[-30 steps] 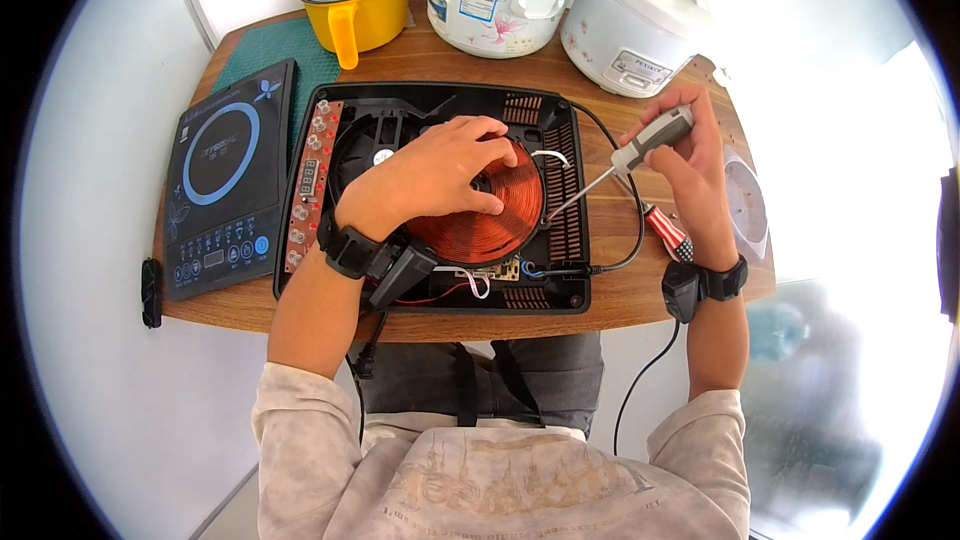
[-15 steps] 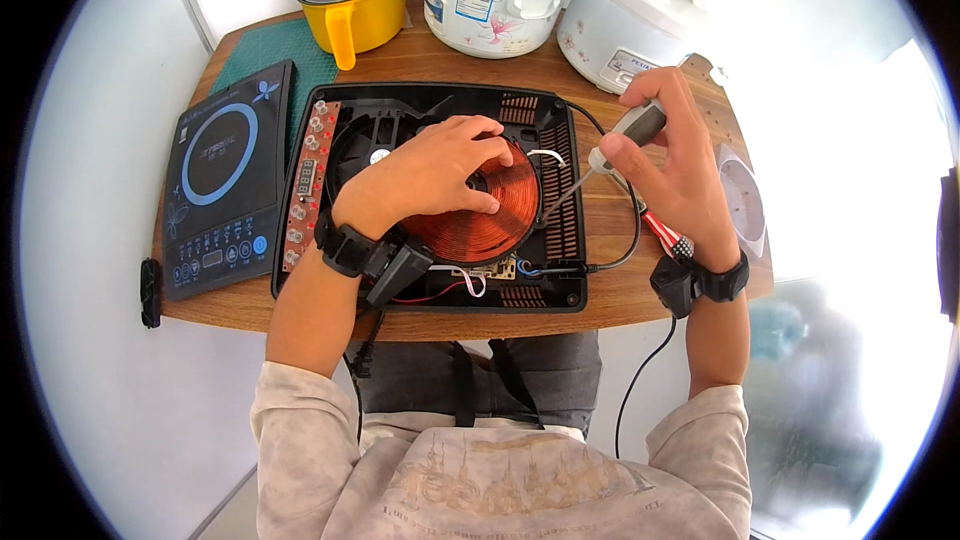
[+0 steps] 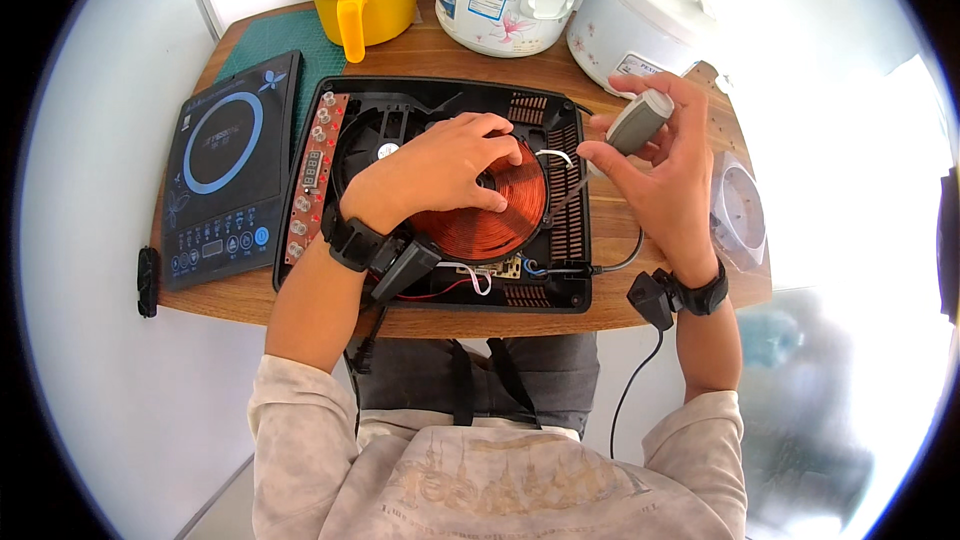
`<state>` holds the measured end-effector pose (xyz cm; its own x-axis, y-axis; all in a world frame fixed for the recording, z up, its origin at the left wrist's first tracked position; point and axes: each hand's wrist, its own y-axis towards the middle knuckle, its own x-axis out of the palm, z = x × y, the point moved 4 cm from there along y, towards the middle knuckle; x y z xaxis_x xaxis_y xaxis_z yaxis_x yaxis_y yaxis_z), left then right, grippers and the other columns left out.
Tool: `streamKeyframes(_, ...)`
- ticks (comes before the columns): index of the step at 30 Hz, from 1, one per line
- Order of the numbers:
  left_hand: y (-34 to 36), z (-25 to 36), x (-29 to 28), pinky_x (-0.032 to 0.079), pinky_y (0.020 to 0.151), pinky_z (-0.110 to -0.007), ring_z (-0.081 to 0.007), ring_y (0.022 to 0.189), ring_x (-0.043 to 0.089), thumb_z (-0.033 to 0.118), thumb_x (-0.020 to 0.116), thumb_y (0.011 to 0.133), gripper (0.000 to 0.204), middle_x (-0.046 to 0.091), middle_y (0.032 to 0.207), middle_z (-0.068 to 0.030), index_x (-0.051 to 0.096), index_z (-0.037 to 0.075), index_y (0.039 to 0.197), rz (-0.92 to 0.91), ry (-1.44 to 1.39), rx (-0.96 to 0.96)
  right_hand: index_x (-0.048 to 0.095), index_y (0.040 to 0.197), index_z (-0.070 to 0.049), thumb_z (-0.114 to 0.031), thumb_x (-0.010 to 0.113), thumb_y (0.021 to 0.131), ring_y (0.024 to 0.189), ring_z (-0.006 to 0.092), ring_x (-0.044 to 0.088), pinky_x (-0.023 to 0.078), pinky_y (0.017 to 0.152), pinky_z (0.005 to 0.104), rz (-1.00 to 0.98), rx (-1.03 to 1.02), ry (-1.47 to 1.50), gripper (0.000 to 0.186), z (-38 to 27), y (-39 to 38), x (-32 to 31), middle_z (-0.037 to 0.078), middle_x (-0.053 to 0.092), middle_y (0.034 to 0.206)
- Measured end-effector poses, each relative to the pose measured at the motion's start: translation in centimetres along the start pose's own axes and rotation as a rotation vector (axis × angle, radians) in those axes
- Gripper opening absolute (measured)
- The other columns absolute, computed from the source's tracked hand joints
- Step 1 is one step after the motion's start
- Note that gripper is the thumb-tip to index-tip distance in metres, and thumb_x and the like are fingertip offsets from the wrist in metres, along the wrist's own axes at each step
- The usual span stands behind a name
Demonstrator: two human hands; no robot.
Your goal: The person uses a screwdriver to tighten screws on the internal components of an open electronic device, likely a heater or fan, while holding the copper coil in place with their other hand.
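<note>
An opened induction cooker base [image 3: 450, 90], a black shell with its inner parts bare, lies on the table before me. My left hand [image 3: 440, 172] rests on its round copper coil [image 3: 500, 230], fingers spread across the windings and thumb near the coil's centre. My right hand [image 3: 668, 175] grips the grey handle of a screwdriver [image 3: 640, 122] at the right. Its shaft slants down and left, and the tip is at the coil's right edge. White wires [image 3: 556, 156] come out beside the coil. A red circuit strip [image 3: 312, 175] runs along the shell's left side.
The black glass top panel [image 3: 222, 160] lies at the left, partly on a green mat [image 3: 290, 35]. A yellow pot [image 3: 367, 10] and two white rice cookers [image 3: 515, 0] stand at the back. A clear plastic container [image 3: 738, 210] sits at the right edge.
My right hand has turned the screwdriver handle, with its fingers more spread around it. The view has shifted slightly. My left hand stays on the coil.
</note>
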<state>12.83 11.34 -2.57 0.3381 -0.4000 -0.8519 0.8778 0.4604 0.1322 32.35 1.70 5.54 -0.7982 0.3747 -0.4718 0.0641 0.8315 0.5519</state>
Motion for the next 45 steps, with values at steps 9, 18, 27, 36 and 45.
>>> streamKeyframes(9, 0.0, -0.1, 0.0, 0.039, 0.116, -0.045, -0.0370, 0.140, 0.046, 0.029, 0.081, 0.084, 0.044, 0.049, 0.151, -0.0163, 0.065, 0.008, 0.119, 0.003, 0.009, 0.001, 0.069, 0.124, -0.009, -0.008, 0.090, 0.077, 0.096, 0.0188, 0.069, 0.063, 0.080, 0.0322, 0.102, -0.176, -0.112, 0.051, -0.8, 0.0, -1.0, 0.008, 0.061, 0.115)
streamKeyframes(18, 0.0, -0.1, -0.1, 0.038, 0.117, -0.046, -0.0377, 0.140, 0.045, 0.031, 0.080, 0.084, 0.045, 0.048, 0.151, -0.0168, 0.065, 0.008, 0.119, -0.006, -0.011, 0.001, 0.073, 0.127, -0.011, -0.002, 0.086, 0.078, 0.089, 0.0172, 0.065, 0.061, 0.077, 0.0297, 0.019, -0.249, -0.110, 0.052, -2.5, 0.1, -0.1, 0.006, 0.063, 0.115)
streamKeyframes(27, 0.0, -0.2, 0.1, 0.037, 0.118, -0.045, -0.0373, 0.140, 0.045, 0.031, 0.079, 0.085, 0.045, 0.048, 0.151, -0.0161, 0.065, 0.008, 0.120, 0.001, -0.013, 0.016, 0.073, 0.126, -0.011, 0.004, 0.078, 0.080, 0.102, 0.0233, 0.070, 0.060, 0.086, 0.0313, -0.067, -0.253, -0.050, 0.049, -3.9, -0.7, -0.1, 0.010, 0.069, 0.123)
streamKeyframes(36, 0.0, -0.3, 0.1, 0.037, 0.118, -0.045, -0.0367, 0.141, 0.045, 0.032, 0.080, 0.084, 0.047, 0.048, 0.150, -0.0150, 0.065, 0.007, 0.121, 0.005, -0.022, 0.015, 0.075, 0.119, -0.006, 0.006, 0.083, 0.075, 0.108, 0.0244, 0.068, 0.058, 0.093, 0.0343, -0.112, -0.344, -0.066, 0.046, -4.7, -1.8, -0.4, 0.013, 0.066, 0.123)
streamKeyframes(45, 0.0, -0.2, 0.0, 0.037, 0.117, -0.045, -0.0367, 0.141, 0.045, 0.032, 0.080, 0.084, 0.046, 0.048, 0.152, -0.0161, 0.065, 0.008, 0.121, -0.016, -0.037, -0.010, 0.080, 0.106, -0.008, 0.000, 0.087, 0.075, 0.093, 0.0188, 0.068, 0.057, 0.083, 0.0315, -0.031, -0.222, 0.034, 0.032, -4.3, -1.5, -0.8, 0.006, 0.068, 0.106)
